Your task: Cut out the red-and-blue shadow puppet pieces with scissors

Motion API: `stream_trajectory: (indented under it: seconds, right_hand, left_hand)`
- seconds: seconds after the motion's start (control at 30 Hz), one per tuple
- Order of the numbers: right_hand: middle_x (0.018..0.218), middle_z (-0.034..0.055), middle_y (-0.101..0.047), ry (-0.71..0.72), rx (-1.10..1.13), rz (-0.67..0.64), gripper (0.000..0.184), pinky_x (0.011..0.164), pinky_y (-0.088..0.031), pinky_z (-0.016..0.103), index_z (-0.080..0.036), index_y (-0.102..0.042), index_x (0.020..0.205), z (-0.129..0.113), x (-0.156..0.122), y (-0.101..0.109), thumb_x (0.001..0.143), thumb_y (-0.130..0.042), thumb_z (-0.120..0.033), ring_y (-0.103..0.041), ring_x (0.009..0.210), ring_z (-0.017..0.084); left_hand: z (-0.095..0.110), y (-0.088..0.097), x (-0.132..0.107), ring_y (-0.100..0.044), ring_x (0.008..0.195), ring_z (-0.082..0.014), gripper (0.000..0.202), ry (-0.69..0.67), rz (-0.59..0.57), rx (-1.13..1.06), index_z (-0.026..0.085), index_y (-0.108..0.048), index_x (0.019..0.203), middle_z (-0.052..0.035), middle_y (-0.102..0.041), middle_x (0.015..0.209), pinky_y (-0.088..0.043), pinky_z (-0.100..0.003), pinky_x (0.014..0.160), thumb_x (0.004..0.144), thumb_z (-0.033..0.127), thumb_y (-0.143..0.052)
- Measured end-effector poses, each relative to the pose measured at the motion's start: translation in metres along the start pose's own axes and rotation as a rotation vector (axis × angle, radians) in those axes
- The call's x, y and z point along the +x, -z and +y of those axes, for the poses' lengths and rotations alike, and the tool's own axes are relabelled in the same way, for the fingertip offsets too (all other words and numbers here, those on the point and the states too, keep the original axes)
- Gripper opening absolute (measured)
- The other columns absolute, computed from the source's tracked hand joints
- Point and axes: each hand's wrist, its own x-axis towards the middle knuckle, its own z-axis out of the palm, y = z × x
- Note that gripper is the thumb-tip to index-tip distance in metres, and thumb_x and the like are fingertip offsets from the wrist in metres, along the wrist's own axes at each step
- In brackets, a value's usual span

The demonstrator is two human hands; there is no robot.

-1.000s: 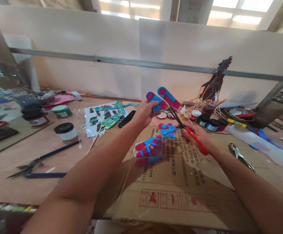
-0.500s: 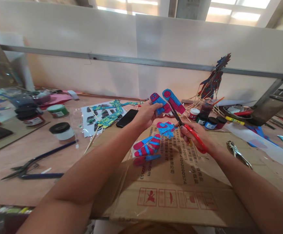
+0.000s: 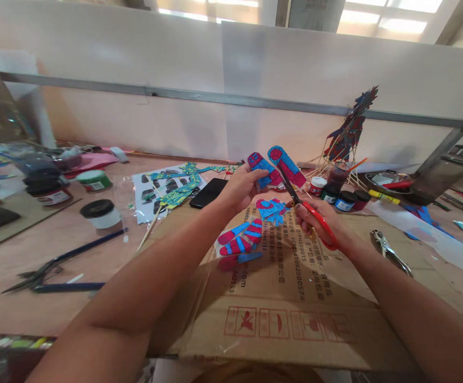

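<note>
Pinching the blue-and-magenta strip (image 3: 260,164) between thumb and fingers, your left hand (image 3: 245,187) is closed on its near side, with the rounded end standing out beyond your fingertips. Your right hand (image 3: 314,217) is wrapped round the red handles of the scissors (image 3: 322,223), and the dark blades point up and away from that grip, toward your left. Whether they are parted or together, you cannot tell at this size.

The relation that counts lies in the space between your hands. A second blue-and-magenta strip (image 3: 287,166) sits just right of your left grip and beyond your right one, its long axis slanting from upper left down toward your right hand. The blades run close to that same slant, along the side of this strip that faces your left fingertips. Its square end is nearer your right hand; its rounded end lies farther off. Whether clear film joins the two strips does not show.

Below both grips, a blue-and-magenta cutout (image 3: 273,211) and striped pieces (image 3: 241,246) lie on the cardboard (image 3: 271,298). A phone (image 3: 208,193) rests left of your left hand; a metal punch (image 3: 390,252) lies right of your right wrist.
</note>
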Motion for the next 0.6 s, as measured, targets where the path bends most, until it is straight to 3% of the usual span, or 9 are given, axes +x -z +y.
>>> stream_trajectory:
  seconds: [0.2,0.43,0.6]
  right_hand:
    - [0.065,-0.0031,-0.053,-0.028,0.072,0.023,0.059,0.040,-0.040,0.023,-0.020,-0.058,0.093,-0.0016,0.0008,-0.0032,0.082,-0.061,-0.078,-0.048,0.046,0.010]
    - [0.062,-0.0026,-0.051,-0.073,0.077,0.055,0.062,0.039,-0.039,0.022,-0.022,-0.051,0.076,-0.0010,0.0019,-0.0059,0.075,-0.064,-0.082,-0.047,0.045,0.009]
    - [0.060,-0.0037,-0.048,-0.111,0.104,0.069,0.058,0.037,-0.036,0.021,-0.022,-0.052,0.075,0.0033,0.0013,-0.0074,0.077,-0.065,-0.079,-0.044,0.044,0.009]
  left_hand:
    - [-0.0003,0.0011,-0.0003,-0.072,0.073,-0.0169,0.015,-0.010,-0.007,-0.008,0.017,-0.065,0.082,-0.0029,-0.075,0.080,-0.061,-0.034,0.078,0.077,0.006,-0.074]
    - [-0.0018,0.0017,0.0012,-0.072,0.073,-0.0173,0.013,-0.020,-0.025,-0.020,0.017,-0.064,0.079,-0.0027,-0.075,0.078,-0.061,-0.034,0.076,0.078,0.005,-0.071]
    - [-0.0026,0.0029,0.0021,-0.071,0.070,-0.0161,0.013,-0.030,-0.022,-0.004,0.017,-0.064,0.079,-0.0021,-0.074,0.076,-0.060,-0.031,0.073,0.077,0.005,-0.070]
